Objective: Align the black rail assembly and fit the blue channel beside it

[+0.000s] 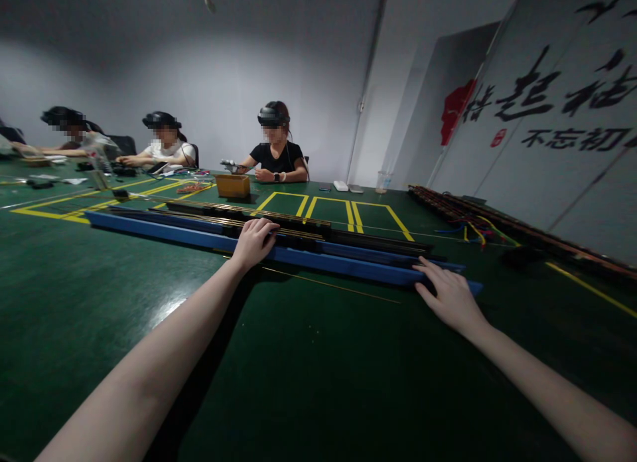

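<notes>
A long blue trough (174,235) lies across the table in front of me, with thin dark and brass-coloured rods (213,216) running lengthwise in and behind it. My left hand (255,241) rests over its near wall around the middle. Those fingers are bent and close together among the rods; what lies under the fingertips is hidden. At the right end, my right hand (450,295) has its thumb against the near wall and its fingers over the top, gripping the trough. One thin brass rod (331,284) lies loose on the green table just in front.
Yellow tape (358,216) marks rectangles on the green table (318,382). A yellow-brown box (233,185) stands beyond the trough, near a seated person (279,156). Further people sit at left. Dark strips with coloured wires (478,226) line the right side; a clear cup (382,181) stands behind.
</notes>
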`<state>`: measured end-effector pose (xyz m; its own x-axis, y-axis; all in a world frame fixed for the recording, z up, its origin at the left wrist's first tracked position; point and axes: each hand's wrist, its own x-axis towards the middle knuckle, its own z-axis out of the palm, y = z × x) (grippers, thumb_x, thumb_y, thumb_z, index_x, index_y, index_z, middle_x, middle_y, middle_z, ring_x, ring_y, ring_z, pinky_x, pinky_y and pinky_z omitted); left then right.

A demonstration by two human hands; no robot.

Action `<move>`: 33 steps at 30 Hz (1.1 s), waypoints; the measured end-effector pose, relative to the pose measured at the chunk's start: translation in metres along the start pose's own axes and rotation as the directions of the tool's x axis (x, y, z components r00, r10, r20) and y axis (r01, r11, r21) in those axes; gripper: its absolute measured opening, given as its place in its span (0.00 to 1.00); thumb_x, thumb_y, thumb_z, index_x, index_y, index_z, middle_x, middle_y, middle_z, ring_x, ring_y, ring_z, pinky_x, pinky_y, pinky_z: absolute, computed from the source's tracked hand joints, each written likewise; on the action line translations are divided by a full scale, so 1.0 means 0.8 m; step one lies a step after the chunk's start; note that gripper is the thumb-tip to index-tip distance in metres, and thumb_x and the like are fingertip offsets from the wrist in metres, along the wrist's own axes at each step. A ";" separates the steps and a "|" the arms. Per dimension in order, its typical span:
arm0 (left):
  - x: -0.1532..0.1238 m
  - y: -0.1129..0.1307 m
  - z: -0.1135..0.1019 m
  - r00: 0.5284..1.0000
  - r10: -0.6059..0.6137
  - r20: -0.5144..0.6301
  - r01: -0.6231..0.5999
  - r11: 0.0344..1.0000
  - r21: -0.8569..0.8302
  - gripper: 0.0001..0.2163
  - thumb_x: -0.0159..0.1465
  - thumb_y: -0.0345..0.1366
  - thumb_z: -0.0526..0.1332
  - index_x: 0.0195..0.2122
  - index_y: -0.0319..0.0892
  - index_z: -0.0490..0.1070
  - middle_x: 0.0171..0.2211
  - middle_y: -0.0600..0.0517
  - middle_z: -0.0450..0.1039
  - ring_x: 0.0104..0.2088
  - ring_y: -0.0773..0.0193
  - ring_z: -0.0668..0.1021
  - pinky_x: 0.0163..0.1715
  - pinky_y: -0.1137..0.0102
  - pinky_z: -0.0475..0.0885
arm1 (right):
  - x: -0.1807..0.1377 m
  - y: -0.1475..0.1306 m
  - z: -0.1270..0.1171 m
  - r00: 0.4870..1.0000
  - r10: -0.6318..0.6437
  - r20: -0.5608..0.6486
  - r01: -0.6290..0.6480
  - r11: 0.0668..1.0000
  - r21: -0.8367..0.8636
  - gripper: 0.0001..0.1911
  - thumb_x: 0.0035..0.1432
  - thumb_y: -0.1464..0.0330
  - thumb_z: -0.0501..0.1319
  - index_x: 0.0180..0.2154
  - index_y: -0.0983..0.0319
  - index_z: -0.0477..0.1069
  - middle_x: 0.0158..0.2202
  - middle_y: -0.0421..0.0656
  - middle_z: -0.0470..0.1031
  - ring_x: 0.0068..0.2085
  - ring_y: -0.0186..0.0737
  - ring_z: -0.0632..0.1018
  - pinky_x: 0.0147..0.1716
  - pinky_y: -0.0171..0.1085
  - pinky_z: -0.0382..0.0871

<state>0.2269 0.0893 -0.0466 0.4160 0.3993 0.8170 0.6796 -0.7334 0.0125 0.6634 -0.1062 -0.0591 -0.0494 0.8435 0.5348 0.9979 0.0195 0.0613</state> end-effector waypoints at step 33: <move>0.013 -0.112 -0.046 0.976 -0.177 -0.128 0.182 0.983 0.035 0.12 0.66 0.38 0.47 0.39 0.43 0.68 0.36 0.50 0.70 0.40 0.58 0.73 0.44 0.60 0.70 | 0.011 -0.030 -0.024 0.997 0.078 0.006 -0.077 0.959 0.273 0.21 0.65 0.60 0.49 0.53 0.62 0.69 0.58 0.52 0.69 0.57 0.52 0.70 0.56 0.55 0.59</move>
<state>0.1480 0.1391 -0.0178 0.2082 0.4486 0.8691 0.7647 -0.6287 0.1413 0.6380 -0.1097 -0.0401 0.0291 0.8458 0.5327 0.9719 0.1006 -0.2127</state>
